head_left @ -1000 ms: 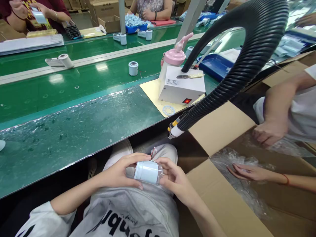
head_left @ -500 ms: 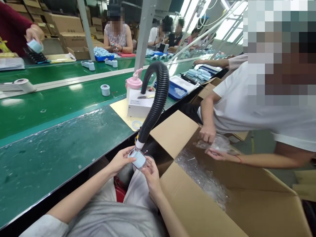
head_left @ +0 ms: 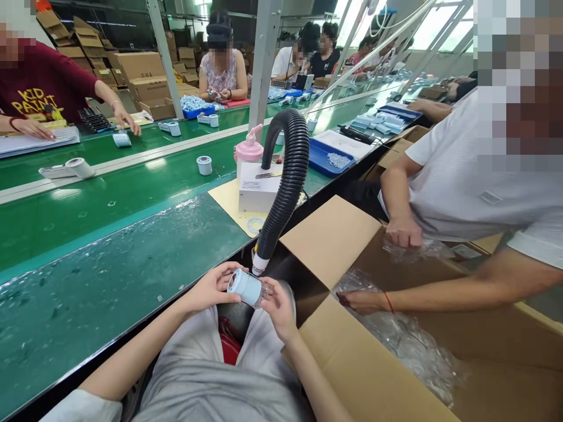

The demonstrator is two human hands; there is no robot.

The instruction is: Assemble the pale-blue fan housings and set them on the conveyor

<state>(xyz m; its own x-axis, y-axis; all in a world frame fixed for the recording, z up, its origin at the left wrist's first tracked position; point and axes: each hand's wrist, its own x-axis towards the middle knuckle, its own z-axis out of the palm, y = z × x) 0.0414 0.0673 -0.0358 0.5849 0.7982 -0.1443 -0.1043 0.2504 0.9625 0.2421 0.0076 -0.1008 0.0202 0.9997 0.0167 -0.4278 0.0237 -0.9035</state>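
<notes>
Above my lap I hold a light blue cylindrical housing (head_left: pixel 247 287) with a ring-shaped end facing left and a clear plastic part at its right end. My left hand (head_left: pixel 215 288) grips the ringed end, thumb below and fingers above. The fingers of my right hand (head_left: pixel 278 306) close on the clear end; they partly hide it. Just above the housing is the white nozzle (head_left: pixel 260 264) of a black corrugated hose (head_left: pixel 294 170). The hose arches out of a white box (head_left: pixel 257 196) on the bench.
An open cardboard box (head_left: pixel 352 357) with clear plastic pieces (head_left: pixel 409 346) stands at my right; a co-worker's hand (head_left: pixel 365 302) reaches into it. A green conveyor (head_left: pixel 167 170) carries a blue-white cylinder (head_left: pixel 204 165). A pink-lidded bottle (head_left: pixel 248 149) and blue tray (head_left: pixel 329 158) are beyond the hose.
The housing has come out from directly under the nozzle, slightly lower and tilted. The co-worker's hand has moved into the box. Across the conveyor, another person has set down a blue-white part.
</notes>
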